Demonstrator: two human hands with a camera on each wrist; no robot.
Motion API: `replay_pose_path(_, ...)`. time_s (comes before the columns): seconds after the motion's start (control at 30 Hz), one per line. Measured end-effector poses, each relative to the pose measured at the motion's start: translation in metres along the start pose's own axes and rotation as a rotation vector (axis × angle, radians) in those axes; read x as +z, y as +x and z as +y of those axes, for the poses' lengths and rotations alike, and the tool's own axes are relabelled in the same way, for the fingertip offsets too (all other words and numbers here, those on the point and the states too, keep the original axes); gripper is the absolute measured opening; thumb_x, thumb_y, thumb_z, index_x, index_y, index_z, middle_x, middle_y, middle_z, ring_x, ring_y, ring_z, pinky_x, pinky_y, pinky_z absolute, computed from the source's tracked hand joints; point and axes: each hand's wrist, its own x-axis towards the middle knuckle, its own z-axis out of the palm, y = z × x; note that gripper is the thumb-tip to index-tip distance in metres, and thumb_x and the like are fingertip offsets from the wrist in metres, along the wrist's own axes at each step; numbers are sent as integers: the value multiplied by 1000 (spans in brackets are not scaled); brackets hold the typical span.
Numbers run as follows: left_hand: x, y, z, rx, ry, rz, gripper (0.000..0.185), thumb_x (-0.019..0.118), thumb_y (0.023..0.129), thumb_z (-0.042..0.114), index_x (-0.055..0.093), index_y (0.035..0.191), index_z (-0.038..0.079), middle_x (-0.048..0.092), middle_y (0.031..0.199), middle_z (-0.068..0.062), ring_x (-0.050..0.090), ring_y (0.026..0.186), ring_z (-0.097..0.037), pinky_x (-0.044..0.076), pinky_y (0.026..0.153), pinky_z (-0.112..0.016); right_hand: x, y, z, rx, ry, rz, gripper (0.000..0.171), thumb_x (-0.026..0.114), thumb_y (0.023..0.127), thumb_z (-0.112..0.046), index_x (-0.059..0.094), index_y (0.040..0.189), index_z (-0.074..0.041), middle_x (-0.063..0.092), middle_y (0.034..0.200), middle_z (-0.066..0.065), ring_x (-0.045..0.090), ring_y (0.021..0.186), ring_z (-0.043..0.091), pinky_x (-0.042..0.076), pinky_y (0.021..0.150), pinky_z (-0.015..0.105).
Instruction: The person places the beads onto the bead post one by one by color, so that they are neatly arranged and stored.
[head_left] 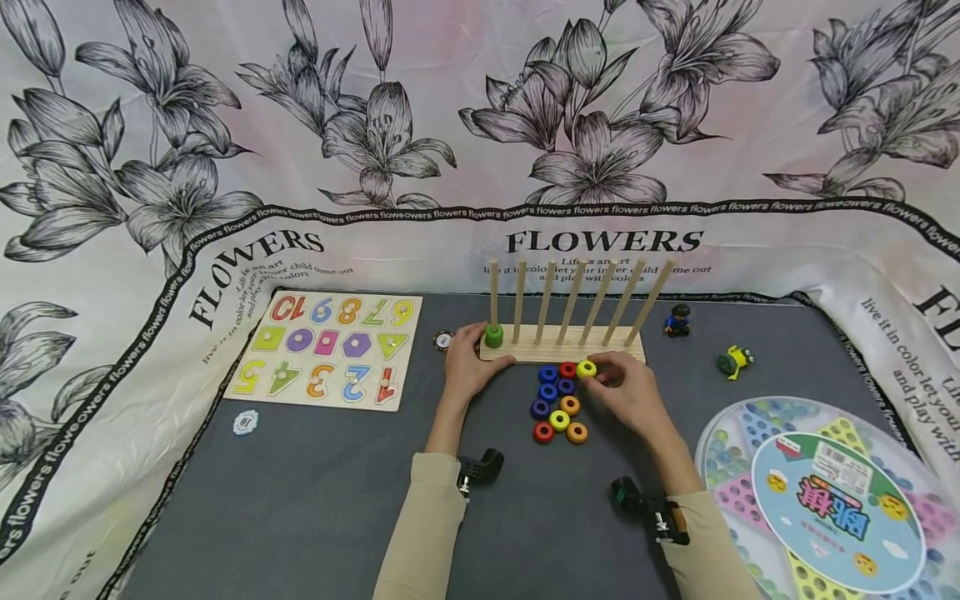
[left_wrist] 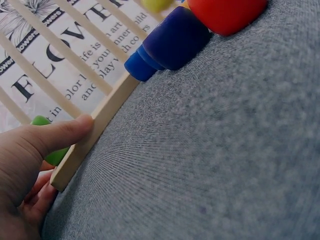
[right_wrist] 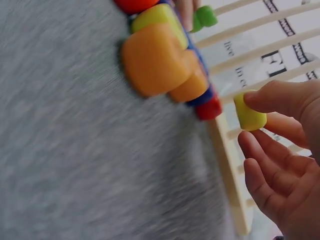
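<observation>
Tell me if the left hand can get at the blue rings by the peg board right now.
Probably yes: the left hand rests on the peg board end, and the blue rings lie nearby on open mat with nothing between.

Grey mat [head_left: 300, 500] — flower-printed cloth [head_left: 450, 125] draped behind and around it.
</observation>
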Motion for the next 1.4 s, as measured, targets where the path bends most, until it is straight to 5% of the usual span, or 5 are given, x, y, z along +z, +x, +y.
replay_pose_path(0.27, 0, 1, -1, -3, 6, 2, 78, 88, 74, 37, 57, 138, 4, 55, 135, -14, 51, 123, -31, 43, 100, -45, -6, 12, -32, -70, -1, 82, 33, 74, 88, -13, 69, 119, -2, 65, 109, 15, 68, 86, 26, 57, 73, 41)
replay_pose_path(0.57, 0, 3, 3, 14, -13, 5, 78, 87, 74, 36, 57, 139, 3, 54, 135, -14, 51, 123, -32, 42, 101, -46, -17, 36, -87, -257, 41, 203, 29, 76, 86, -10, 71, 114, 0, 66, 100, 13, 66, 80, 23, 51, 66, 22)
replay_pose_path(0.87, -2, -1, 3, 20, -22, 17, 77, 88, 74, 34, 58, 137, 1, 55, 133, -17, 52, 121, -34, 42, 101, -47, -19, 61, -137, -366, 67, 246, 29, 74, 88, -10, 70, 115, 0, 66, 102, 14, 67, 78, 22, 50, 64, 24)
replay_pose_path(1.13, -1, -1, 1, 51, -24, 35, 77, 88, 73, 34, 59, 135, -1, 57, 131, -18, 53, 119, -35, 42, 100, -49, -12, 78, -163, -352, -8, 295, 28, 73, 89, -12, 70, 113, 2, 66, 103, 17, 65, 67, 26, 48, 74, 44)
replay_pose_path(1.4, 0, 0, -1, 53, -15, 39, 77, 89, 73, 35, 59, 135, -1, 57, 131, -17, 53, 119, -35, 43, 99, -49, -9, 81, -168, -302, -102, 312, 28, 71, 89, -14, 71, 113, 2, 68, 105, 17, 59, 61, 25, 44, 62, 38)
